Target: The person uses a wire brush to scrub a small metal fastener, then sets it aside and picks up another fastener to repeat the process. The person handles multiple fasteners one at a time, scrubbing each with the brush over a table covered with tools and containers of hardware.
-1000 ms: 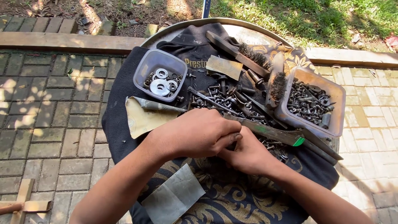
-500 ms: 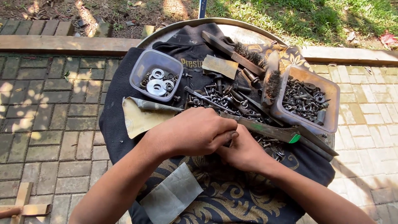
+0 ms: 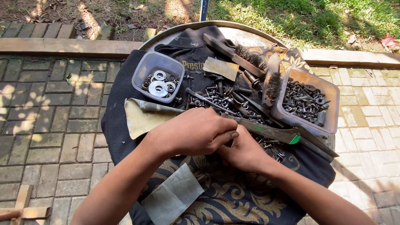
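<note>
Two bare hands meet over a long flat metal blade (image 3: 266, 130) on a cloth-covered round tabletop (image 3: 250, 35).

The left hand (image 3: 193, 132) lies curled over the blade's near end, its grip clenched; the right hand (image 3: 246, 153) is tucked beneath it, fingers hidden, so I cannot tell its grip. The blade runs toward the right edge, past a heap of dark bolts and screws (image 3: 227, 100). Toward the far edge sit a clear plastic tub of washers (image 3: 158, 76) and a rectangular tub of bolts (image 3: 306, 102).

daylight bright | dappled tree shadows on paving (image 3: 46, 104) | sharp focus | slight wide-angle edge bend
</note>
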